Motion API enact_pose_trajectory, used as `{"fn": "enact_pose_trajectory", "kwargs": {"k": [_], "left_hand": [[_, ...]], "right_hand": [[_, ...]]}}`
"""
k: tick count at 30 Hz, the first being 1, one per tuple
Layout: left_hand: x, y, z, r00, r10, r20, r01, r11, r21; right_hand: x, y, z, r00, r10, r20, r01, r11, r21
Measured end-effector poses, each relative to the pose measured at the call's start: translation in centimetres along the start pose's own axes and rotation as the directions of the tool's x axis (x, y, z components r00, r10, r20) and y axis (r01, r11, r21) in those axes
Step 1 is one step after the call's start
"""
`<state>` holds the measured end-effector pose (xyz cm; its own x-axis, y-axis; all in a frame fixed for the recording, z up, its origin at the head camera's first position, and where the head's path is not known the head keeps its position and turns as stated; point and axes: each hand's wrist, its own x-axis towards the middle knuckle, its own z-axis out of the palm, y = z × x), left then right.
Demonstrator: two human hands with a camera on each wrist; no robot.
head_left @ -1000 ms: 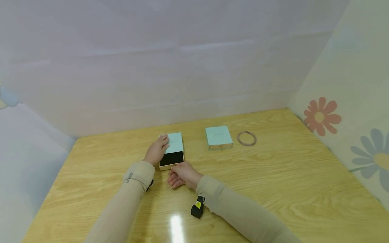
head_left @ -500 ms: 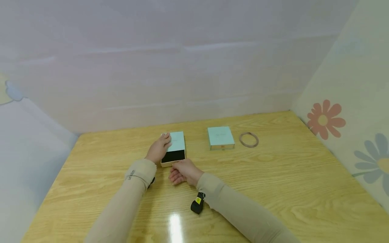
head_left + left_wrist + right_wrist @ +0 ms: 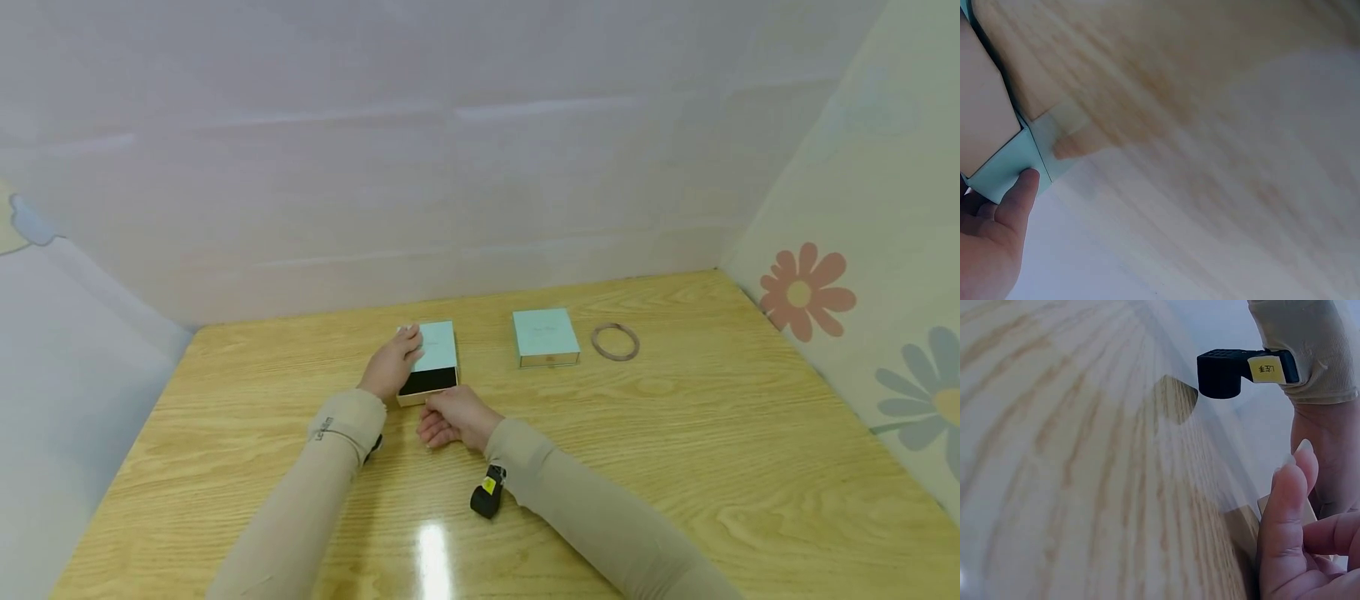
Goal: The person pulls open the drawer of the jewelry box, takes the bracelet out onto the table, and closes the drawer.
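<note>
- compared with one second ago, the strip of black interior showing in the left box [image 3: 441, 343], just left of the middle of the frame, is slightly narrower; the drawer [image 3: 412, 400] sits a little further in.
- both hands stay at that box in nearly the same pose, while the whole scene lies slightly further right in the frame.
- the left hand [image 3: 392, 364] grips the box at its left side, fingers over the mint top; the left wrist view shows a fingertip [image 3: 1029, 181] against a mint face.
- the right hand [image 3: 456, 417] has its fingers curled at the drawer's front edge; whether they pinch it, i cannot tell.
- the drawer stands partly out toward the bottom of the frame, black inside.
- the second box [image 3: 546, 332], right of centre, is closed, mint on top with a gold-toned front.
- just right of it a brownish ring [image 3: 617, 357] lies flat.
- all rest on a wood-grain table [image 3: 712, 433], with a bright reflection at bottom centre.
- a pale wall [image 3: 450, 167] fills the upper frame; the right wall [image 3: 862, 200] bears a red flower [image 3: 821, 292] and a blue-grey one.
</note>
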<state>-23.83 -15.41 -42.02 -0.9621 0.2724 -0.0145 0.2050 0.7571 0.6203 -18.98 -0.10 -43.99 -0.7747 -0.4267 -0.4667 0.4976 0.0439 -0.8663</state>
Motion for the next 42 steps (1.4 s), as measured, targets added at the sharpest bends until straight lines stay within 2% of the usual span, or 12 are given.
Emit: {"fn": "enact_pose_trajectory", "kwargs": {"k": [25,42], "left_hand": [[0.06,0.19,-0.19,1.000,0.005,0.014,-0.005,1.000,0.014],[-0.09,-0.05,-0.12,1.000,-0.006,0.020,0.006,1.000,-0.010]], "right_hand": [[0.76,-0.28,0.00,1.000,0.006,-0.023,-0.006,1.000,0.008],[0.91,-0.35,0.02,1.000,-0.001,-0.030,0.001,1.000,0.010]]}}
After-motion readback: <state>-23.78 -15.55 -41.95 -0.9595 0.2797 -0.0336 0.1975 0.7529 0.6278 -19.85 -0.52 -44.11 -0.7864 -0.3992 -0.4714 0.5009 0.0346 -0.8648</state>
